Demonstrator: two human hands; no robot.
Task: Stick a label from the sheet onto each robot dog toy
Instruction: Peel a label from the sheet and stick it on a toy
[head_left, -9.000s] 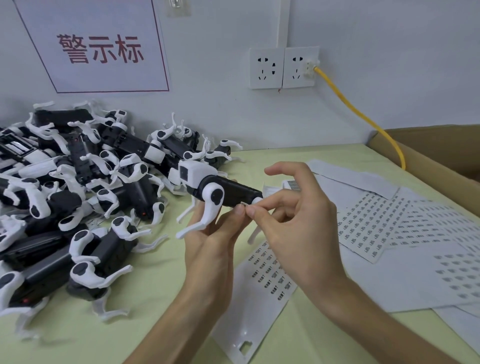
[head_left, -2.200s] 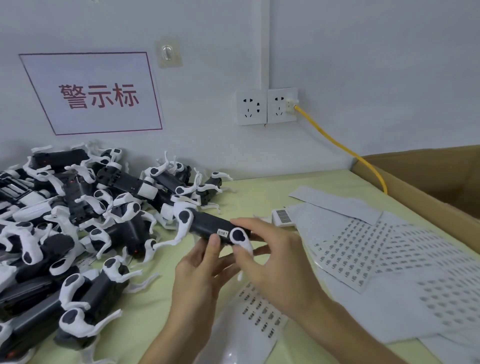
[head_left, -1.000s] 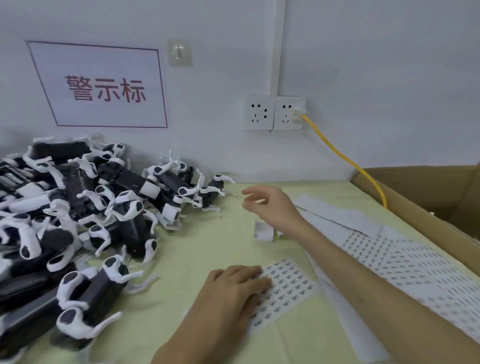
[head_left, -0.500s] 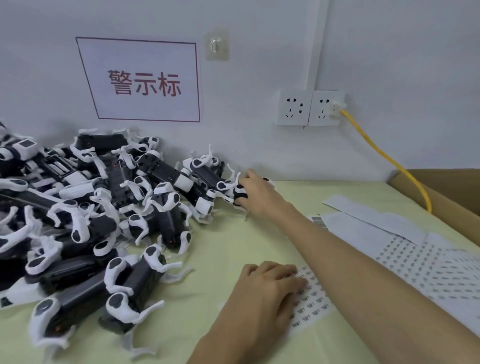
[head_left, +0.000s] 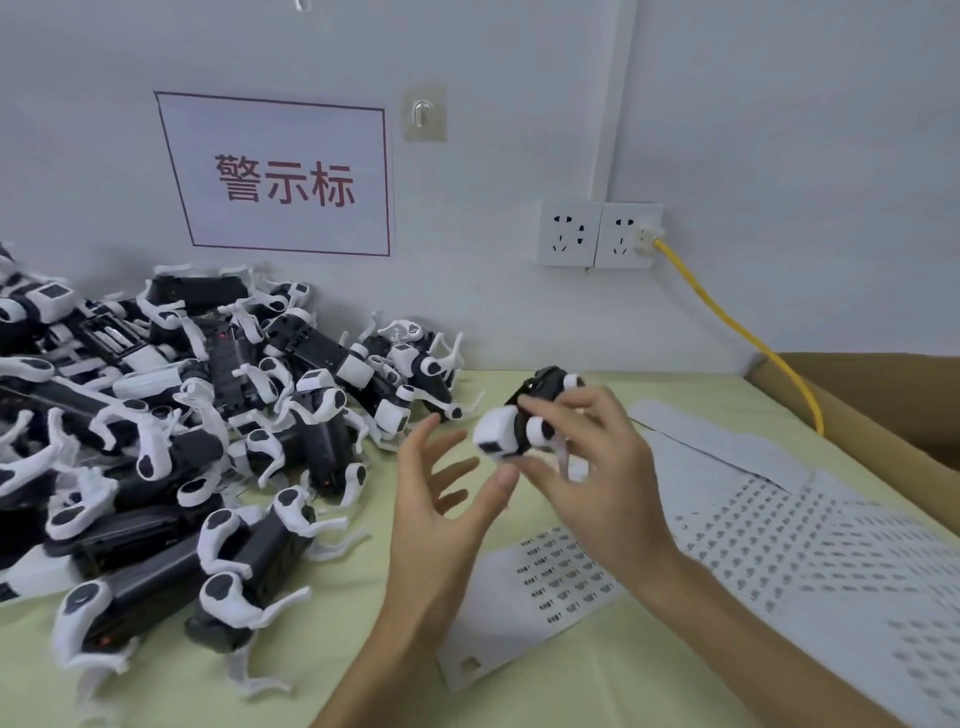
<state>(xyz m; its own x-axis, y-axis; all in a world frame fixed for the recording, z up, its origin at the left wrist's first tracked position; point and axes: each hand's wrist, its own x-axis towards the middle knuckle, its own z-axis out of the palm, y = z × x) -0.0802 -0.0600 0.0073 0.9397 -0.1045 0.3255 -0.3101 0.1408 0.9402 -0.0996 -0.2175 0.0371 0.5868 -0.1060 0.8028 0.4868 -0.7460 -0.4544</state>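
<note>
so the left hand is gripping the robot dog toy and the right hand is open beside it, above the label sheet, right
Not quite: the hands are swapped. In the head view the right hand grips the robot dog toy, and the left hand is open beside it, fingers spread and holding nothing. The rest stands: both are raised above the label sheet on the table.

Whole left side is jammed with the toy pile (head_left: 197, 431), no way through there. Cardboard box (head_left: 857, 405) walls off the far right, with the yellow cable (head_left: 748, 338) draped over it. Bare table (head_left: 353, 613) down the middle is passable, label sheets (head_left: 779, 545) lying flat.
</note>
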